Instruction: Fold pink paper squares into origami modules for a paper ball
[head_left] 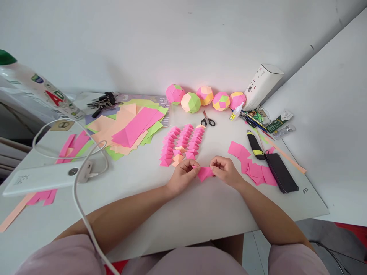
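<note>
Both hands meet over the middle of the white table (pixel 200 214) and pinch one small pink paper piece (pixel 205 173). My left hand (pixel 182 176) grips its left edge with curled fingers. My right hand (pixel 226 170) grips its right edge the same way. Just beyond the hands lie rows of folded pink paper units (pixel 183 143), a few of them peach. To the right of my right hand is a loose heap of pink paper squares (pixel 252 166).
A stack of coloured paper sheets (pixel 129 128) lies at the left, several paper balls (pixel 200 98) line the wall, and scissors (pixel 208 120) sit before them. A black phone (pixel 281 172), pens and a glue bottle (pixel 236 111) are at right. A white cable (pixel 83 214), keys (pixel 103 101) and a bottle (pixel 37 89) are at left.
</note>
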### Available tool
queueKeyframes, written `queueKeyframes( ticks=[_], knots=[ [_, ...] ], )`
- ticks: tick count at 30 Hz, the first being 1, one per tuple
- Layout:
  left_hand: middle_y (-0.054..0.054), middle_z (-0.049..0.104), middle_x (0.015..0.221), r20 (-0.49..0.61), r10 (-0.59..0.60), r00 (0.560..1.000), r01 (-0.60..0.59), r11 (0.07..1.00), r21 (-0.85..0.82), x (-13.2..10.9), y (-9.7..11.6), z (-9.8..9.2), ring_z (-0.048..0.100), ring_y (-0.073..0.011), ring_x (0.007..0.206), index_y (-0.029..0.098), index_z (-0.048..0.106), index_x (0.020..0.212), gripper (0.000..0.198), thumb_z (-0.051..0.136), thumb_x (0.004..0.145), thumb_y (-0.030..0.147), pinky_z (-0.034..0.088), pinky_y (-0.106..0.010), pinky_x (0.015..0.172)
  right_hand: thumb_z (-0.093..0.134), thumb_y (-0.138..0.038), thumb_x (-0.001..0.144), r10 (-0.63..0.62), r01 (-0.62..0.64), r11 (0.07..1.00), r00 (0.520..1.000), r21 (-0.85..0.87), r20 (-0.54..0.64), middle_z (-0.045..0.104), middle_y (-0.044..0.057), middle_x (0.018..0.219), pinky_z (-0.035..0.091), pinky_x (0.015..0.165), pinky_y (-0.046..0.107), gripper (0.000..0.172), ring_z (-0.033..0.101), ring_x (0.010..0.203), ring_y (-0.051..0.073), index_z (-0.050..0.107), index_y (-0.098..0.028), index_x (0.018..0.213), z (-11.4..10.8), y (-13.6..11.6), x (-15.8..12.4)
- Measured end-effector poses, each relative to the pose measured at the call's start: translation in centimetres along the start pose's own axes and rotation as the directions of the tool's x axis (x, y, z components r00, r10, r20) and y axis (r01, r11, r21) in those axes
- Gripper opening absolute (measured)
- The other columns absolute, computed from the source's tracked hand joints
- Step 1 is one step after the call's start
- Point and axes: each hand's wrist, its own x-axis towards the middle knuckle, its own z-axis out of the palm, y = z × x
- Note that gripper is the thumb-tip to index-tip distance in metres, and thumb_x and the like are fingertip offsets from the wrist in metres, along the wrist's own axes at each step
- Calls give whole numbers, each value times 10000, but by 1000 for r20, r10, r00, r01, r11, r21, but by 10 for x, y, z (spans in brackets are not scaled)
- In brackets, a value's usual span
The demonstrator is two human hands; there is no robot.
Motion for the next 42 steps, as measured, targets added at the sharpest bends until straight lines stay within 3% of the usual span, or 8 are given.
queueKeyframes(
  ticks=[6,9,13,19,25,29,34,42],
  knots=[
    [27,519,642,-29,-18,999,17,999,-30,2,-5,-2,458,-94,585,172,539,709,188,612,769,335,383,-227,560,503,-204,790,-44,45,998,999,51,-24,532,-18,667,435,567,236,45,511,584,102,498,-184,750,-2,1,1],
    [25,531,646,-15,-9,1000,9,1000,-4,2,-2,-1,468,-93,585,170,545,705,196,626,760,340,398,-232,570,566,-254,796,-82,83,996,996,-21,39,565,-4,715,432,582,229,83,520,625,105,554,-175,815,0,1,1],
    [16,557,666,40,-5,999,5,1000,11,1,2,1,489,-98,596,169,569,732,187,654,737,335,406,-237,575,581,-269,798,-113,125,985,988,-116,108,564,0,657,387,537,219,133,476,585,97,597,-157,728,3,2,0],
    [13,544,654,66,-10,998,9,1000,20,0,4,3,486,-99,601,163,560,698,193,656,726,329,402,-240,587,573,-224,775,-103,116,986,988,-120,111,537,-12,609,356,508,216,117,448,555,92,589,-156,682,3,0,-1],
    [41,477,599,-12,-31,999,30,999,-31,0,-1,1,416,-80,536,170,526,703,216,626,757,354,338,-223,527,559,-187,737,-101,106,991,993,-84,61,517,-19,607,363,525,221,106,442,559,91,533,-163,638,1,-1,-1],
    [40,496,594,-59,-33,998,28,996,-83,1,-3,1,448,-87,536,178,511,723,233,580,809,384,356,-231,541,545,-187,737,-90,92,995,995,-41,35,466,-35,600,318,485,210,107,384,523,75,494,-170,645,-1,0,-1],
    [37,549,625,-34,-27,999,22,990,-140,1,-1,2,509,-95,558,188,488,754,236,548,846,398,406,-245,585,557,-209,752,-72,72,997,997,-31,26,442,-44,596,297,468,203,125,355,507,66,480,-172,661,-1,0,-2],
    [40,555,583,-3,-45,999,45,993,-110,2,-4,0,509,-92,555,188,487,779,233,553,854,398,396,-228,564,584,-273,783,-10,9,1000,999,21,37,461,-51,591,351,466,191,150,422,504,69,501,-171,711,0,-1,-1]
  ],
)
